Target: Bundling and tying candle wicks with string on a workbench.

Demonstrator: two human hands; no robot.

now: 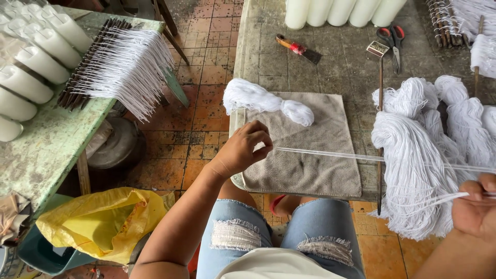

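My left hand [242, 149] pinches the end of a bundle of white strings [330, 154] stretched taut across a grey towel [310, 165] on the stone table. Over at the lower right edge, my right hand [476, 206] grips the other part of those strings. A knotted white string skein [266, 99] lies on the towel's far edge. Several large white string hanks [418, 155] hang over a thin wooden stick [380, 129] at the right, between my hands.
Scissors [393, 41] and a red-handled scraper [298, 49] lie on the stone table [341, 72] near white candles [336, 11]. A green table [46, 144] at left holds candles [36, 57] and wicked rods [113, 64]. A yellow sack [98, 219] lies on the tiled floor.
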